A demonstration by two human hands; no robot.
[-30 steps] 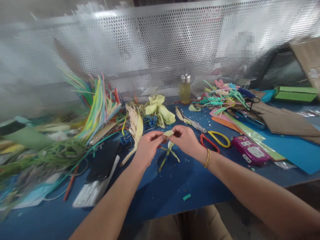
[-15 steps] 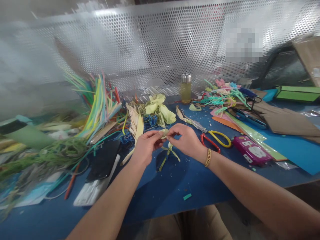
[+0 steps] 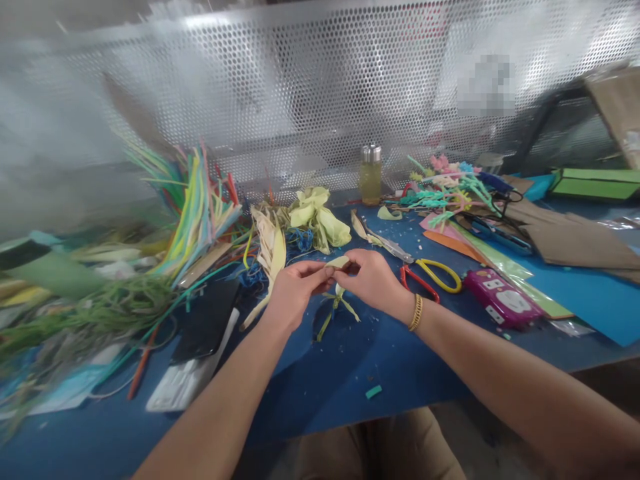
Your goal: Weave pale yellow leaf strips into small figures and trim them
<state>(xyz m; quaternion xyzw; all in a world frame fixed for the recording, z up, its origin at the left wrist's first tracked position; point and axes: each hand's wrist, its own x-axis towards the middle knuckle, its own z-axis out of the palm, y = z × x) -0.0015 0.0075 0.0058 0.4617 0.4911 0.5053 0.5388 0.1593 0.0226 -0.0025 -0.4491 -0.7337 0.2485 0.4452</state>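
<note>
Between my two hands is a small pale-green piece of corn husk (image 3: 338, 262). My left hand (image 3: 299, 288) pinches its left end, and my right hand (image 3: 369, 277) grips the other end with curled fingers; the fingertips almost meet. Under the hands a small tied husk figure (image 3: 337, 305) with thin spread strips lies on the blue table. Left of them lie long dry corn husks (image 3: 273, 250), and behind is a bunch of pale-green husks (image 3: 320, 220). Scissors (image 3: 425, 275) with red and yellow handles rest right of my right hand.
On the left are a black phone (image 3: 207, 320), colourful pipe cleaners (image 3: 193, 207) and green cord (image 3: 125, 303). A bottle (image 3: 371, 175) stands by the perforated metal screen (image 3: 325, 87). At right are a purple case (image 3: 501, 300), cardboard (image 3: 583, 247) and coloured paper sheets (image 3: 585, 293).
The husk piece has turned between my fingers and more of its flat side shows now. My hands have shifted only slightly; the things on the table stay in place.
</note>
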